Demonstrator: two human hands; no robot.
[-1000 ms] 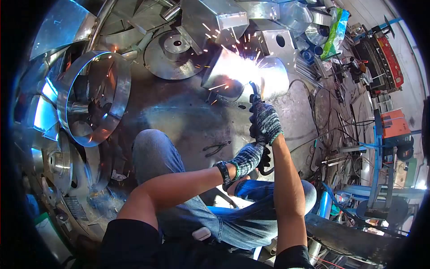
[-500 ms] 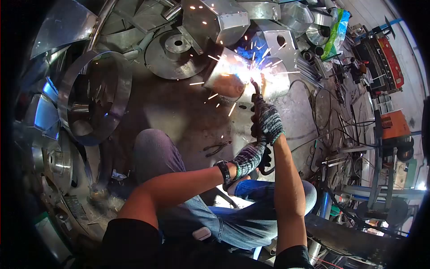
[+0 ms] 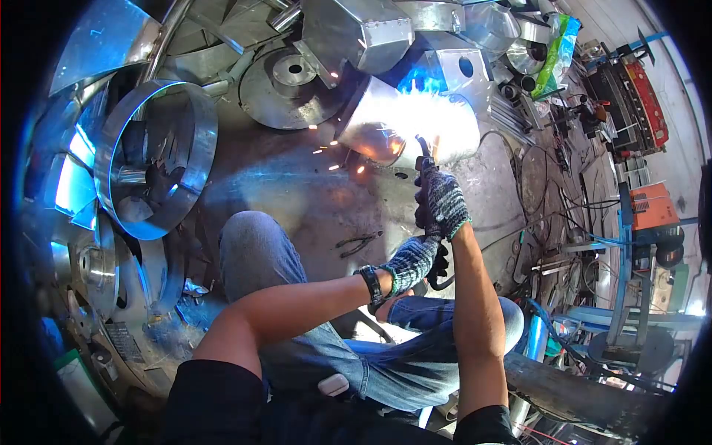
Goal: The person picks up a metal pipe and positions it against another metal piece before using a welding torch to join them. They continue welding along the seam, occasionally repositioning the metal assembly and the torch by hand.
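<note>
Both my hands wear grey knitted gloves and are wrapped round a black welding torch (image 3: pixel 425 157). My right hand (image 3: pixel 447 204) is the upper one, near the torch's neck. Below it, my left hand (image 3: pixel 412 263) grips the lower part of the handle, with a dark band on the wrist. The torch tip points at a curved metal workpiece (image 3: pixel 368 122), where a white-blue glare hides the contact point. A few orange sparks fly to the left of the workpiece.
Pliers (image 3: pixel 357 243) lie on the floor before my knees. At the left stands a large metal ring (image 3: pixel 106 159). A round flanged disc (image 3: pixel 278 111) and a box-shaped metal part (image 3: pixel 363 37) lie beyond. Cables (image 3: pixel 530 222) run at the right, near an orange machine (image 3: pixel 653 205).
The glare has grown larger and bluer, and blue light now falls on the metal at the left. Fewer sparks show. Both hands have hardly moved.
</note>
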